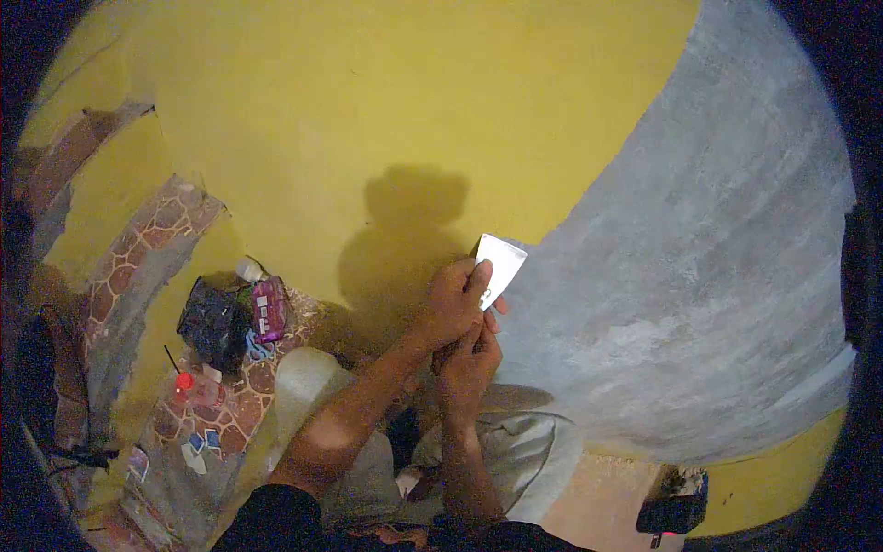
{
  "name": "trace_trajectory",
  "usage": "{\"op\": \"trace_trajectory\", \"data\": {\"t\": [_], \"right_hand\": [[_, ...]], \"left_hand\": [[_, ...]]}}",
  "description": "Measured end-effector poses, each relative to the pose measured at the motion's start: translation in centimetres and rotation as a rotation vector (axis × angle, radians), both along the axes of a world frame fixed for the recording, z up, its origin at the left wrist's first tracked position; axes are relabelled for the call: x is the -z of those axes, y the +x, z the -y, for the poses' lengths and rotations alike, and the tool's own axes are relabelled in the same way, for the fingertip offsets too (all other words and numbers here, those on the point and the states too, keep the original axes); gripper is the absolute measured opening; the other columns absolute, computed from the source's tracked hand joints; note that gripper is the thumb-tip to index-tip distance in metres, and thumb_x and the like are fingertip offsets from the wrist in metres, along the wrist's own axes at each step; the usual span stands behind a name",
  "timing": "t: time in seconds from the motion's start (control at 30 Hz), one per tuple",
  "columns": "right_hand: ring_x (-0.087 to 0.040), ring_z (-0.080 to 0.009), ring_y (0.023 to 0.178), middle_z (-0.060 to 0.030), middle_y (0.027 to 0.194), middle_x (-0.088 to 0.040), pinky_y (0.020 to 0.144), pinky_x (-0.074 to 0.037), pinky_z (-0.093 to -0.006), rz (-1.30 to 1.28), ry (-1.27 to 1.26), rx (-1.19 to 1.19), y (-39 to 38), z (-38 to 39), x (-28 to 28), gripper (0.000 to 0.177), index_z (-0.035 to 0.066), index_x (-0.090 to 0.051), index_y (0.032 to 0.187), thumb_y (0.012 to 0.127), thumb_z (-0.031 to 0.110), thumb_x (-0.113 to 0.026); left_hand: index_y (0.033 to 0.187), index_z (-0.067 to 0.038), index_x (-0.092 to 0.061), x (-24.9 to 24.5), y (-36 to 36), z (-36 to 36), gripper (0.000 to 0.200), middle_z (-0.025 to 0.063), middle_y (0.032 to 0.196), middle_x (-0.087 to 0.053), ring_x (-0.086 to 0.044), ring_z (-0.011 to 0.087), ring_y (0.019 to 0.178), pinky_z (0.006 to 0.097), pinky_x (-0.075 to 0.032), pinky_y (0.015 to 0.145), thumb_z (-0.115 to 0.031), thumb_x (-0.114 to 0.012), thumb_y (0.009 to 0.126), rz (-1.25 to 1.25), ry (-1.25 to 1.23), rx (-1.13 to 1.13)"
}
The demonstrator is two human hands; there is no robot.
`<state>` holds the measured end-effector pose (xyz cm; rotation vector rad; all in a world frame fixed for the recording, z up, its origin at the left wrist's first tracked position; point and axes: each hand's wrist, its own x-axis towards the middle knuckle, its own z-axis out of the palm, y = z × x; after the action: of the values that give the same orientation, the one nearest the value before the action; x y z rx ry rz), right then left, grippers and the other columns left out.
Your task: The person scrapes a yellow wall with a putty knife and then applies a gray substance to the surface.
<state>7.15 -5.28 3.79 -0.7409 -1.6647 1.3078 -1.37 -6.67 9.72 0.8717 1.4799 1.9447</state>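
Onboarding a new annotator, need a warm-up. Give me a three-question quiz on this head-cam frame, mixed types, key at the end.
1. Multiple choice: whose thumb lies over the white card? A) the wearer's right B) the wearer's left
2. True or false: in the picture, the black bag lies to the right of the pink packet.
3. Fill in: the yellow surface borders a large ____ area on the picture's right.

Key:
1. B, the left hand.
2. False; the black bag lies left of the pink packet.
3. Grey.

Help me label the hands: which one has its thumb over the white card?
The left hand: its thumb overlaps the face of the white card. The right hand sits lower in the picture, below the card.
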Motion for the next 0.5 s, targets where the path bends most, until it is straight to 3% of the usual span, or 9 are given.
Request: {"op": "trace_trajectory", "data": {"t": [0.13,0.2,0.23,0.3,0.43,0.5], "right_hand": [[-0.056,-0.007,0.066,-0.0034,0.082,-0.064,0.052,-0.043,-0.0252,-0.079,0.093,0.03,-0.2,0.4,-0.6,0.04,-0.005,-0.063,0.111,0.111,0.031,-0.045],[-0.057,-0.0077,0.066,-0.0041,0.082,-0.064,0.053,-0.043,-0.0258,-0.213,-0.192,-0.168,-0.1,0.4,-0.8,0.04,-0.006,-0.062,0.112,0.111,0.03,-0.046],[-0.057,-0.0077,0.066,-0.0041,0.082,-0.064,0.053,-0.043,-0.0258,-0.221,-0.197,-0.169,-0.4,0.3,-0.6,0.04,-0.006,-0.062,0.112,0.111,0.03,-0.046],[-0.056,-0.0072,0.065,-0.0044,0.08,-0.063,0.052,-0.042,-0.0253,-0.183,0.045,0.001,-1.1,0.3,-0.5,0.04,-0.006,-0.062,0.11,0.111,0.03,-0.045],[-0.056,-0.0067,0.063,-0.0039,0.077,-0.063,0.052,-0.042,-0.0255,-0.122,0.061,-0.079,-0.2,-0.3,-1.8,0.038,-0.006,-0.063,0.11,0.111,0.028,-0.045],[-0.052,-0.0054,0.055,-0.0009,0.071,-0.06,0.047,-0.039,-0.0253,-0.096,0.209,-0.005,-0.8,-1.5,-0.3,0.036,-0.004,-0.064,0.106,0.111,0.027,-0.046]], "left_hand": [[0.101,0.004,-0.059,-0.5,0.0,-0.1,0.043,0.0127,0.073,-0.068,-0.065,0.0193,0.051,0.0346,-0.054,0.047,-0.035,-0.042,0.111,-0.105,-0.133,-0.1],[0.101,0.004,-0.058,0.2,-0.8,-0.7,0.043,0.0127,0.071,-0.068,-0.065,0.02,0.052,0.0349,-0.053,0.047,-0.034,-0.042,0.111,-0.072,0.024,-0.011],[0.101,0.004,-0.058,0.0,-0.7,-0.5,0.043,0.0127,0.071,-0.068,-0.065,0.02,0.052,0.0349,-0.053,0.047,-0.034,-0.042,0.111,-0.08,0.019,-0.012],[0.1,0.004,-0.059,-0.8,-0.1,-0.1,0.045,0.0131,0.072,-0.068,-0.066,0.0204,0.052,0.0347,-0.053,0.047,-0.035,-0.041,0.111,-0.051,-0.02,-0.035],[0.101,0.003,-0.059,-0.9,0.0,-0.2,0.047,0.0136,0.073,-0.069,-0.066,0.0208,0.054,0.0348,-0.054,0.048,-0.038,-0.04,0.111,-0.057,0.075,-0.04],[0.101,0.003,-0.059,-0.1,-0.6,-1.0,0.049,0.0141,0.074,-0.069,-0.067,0.0211,0.055,0.0351,-0.055,0.051,-0.041,-0.039,0.111,0.002,0.079,0.006]]}}
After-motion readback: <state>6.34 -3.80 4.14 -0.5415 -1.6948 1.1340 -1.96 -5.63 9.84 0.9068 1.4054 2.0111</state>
